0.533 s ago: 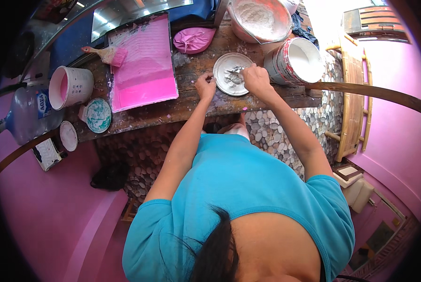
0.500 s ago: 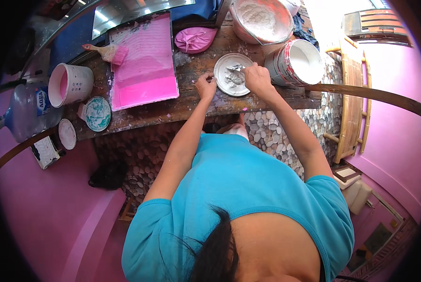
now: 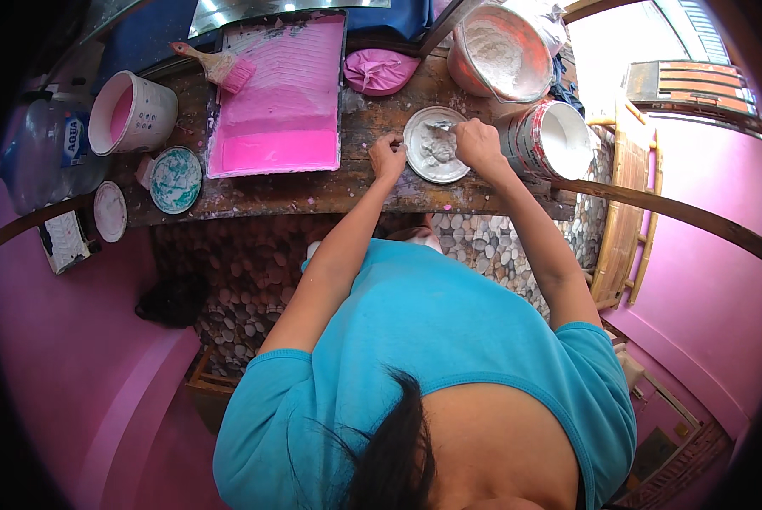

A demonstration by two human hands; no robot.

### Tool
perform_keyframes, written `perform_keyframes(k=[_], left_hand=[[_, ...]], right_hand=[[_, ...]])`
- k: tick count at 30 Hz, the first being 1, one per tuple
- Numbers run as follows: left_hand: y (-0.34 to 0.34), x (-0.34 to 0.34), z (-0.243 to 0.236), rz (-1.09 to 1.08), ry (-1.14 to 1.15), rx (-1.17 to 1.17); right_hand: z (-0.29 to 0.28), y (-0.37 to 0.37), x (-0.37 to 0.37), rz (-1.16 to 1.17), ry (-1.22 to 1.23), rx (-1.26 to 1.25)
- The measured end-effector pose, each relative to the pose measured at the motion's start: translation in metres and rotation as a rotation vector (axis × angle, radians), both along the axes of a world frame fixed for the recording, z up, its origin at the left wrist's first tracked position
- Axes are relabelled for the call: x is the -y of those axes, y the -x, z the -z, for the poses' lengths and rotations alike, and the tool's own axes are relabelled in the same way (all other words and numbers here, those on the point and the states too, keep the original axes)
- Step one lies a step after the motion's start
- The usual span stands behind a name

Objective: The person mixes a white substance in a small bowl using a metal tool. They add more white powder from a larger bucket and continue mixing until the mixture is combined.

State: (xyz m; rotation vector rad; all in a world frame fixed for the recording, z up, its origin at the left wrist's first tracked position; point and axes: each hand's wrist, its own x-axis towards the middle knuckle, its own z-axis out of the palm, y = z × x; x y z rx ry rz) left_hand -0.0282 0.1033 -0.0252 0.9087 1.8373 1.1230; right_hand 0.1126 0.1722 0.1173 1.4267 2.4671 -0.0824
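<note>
A round white lid (image 3: 445, 175) lies on the wooden table in front of me, with a lump of wet white paste (image 3: 440, 152) in its middle. My right hand (image 3: 479, 147) is closed round a small tool with a grey end (image 3: 441, 130), whose tip is in the paste. My fist hides the handle, so its exact kind cannot be made out. At the lid's left edge, my left hand (image 3: 386, 160) has its fingers pinched on the rim. Just right of my right hand stands a red-smeared bucket (image 3: 517, 144) of white paint (image 3: 568, 140).
A tray of pink paint (image 3: 340, 127) lies to the left, a paintbrush (image 3: 219, 66) across its edge. Nearby are a white tub (image 3: 153, 115), a green-stained lid (image 3: 176, 180), a large plastic bottle (image 3: 49, 174), a pink bag (image 3: 381, 72) and a basin (image 3: 463, 64) of white powder.
The view has shifted, so the table sits a little differently in it. My right hand and the tool have moved slightly within the paste; my left hand stays at the lid's rim.
</note>
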Motion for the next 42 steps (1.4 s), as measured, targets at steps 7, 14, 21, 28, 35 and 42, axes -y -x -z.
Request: perform_keyframes(k=[7, 14, 21, 28, 35, 42], left_hand=[[0.002, 0.0, 0.005, 0.02, 0.01, -0.006], [0.005, -0.002, 0.01, 0.058, 0.04, -0.017], [0.005, -0.002, 0.01, 0.07, 0.009, -0.007], [0.006, -0.003, 0.012, 0.053, -0.033, -0.016], [0.006, -0.005, 0.018, 0.045, -0.033, -0.033], [0.007, -0.005, 0.013, 0.054, 0.001, 0.002]], right_hand=[[0.004, 0.019, -0.008, 0.207, 0.064, 0.09], [0.002, 0.04, -0.013, 0.264, 0.109, 0.153], [0.005, 0.06, -0.014, 0.181, 0.066, 0.22], [0.003, 0.063, 0.003, -0.053, -0.04, 0.165], [0.001, 0.028, 0.006, 0.008, -0.059, 0.085], [0.007, 0.027, 0.005, 0.163, -0.057, 0.061]])
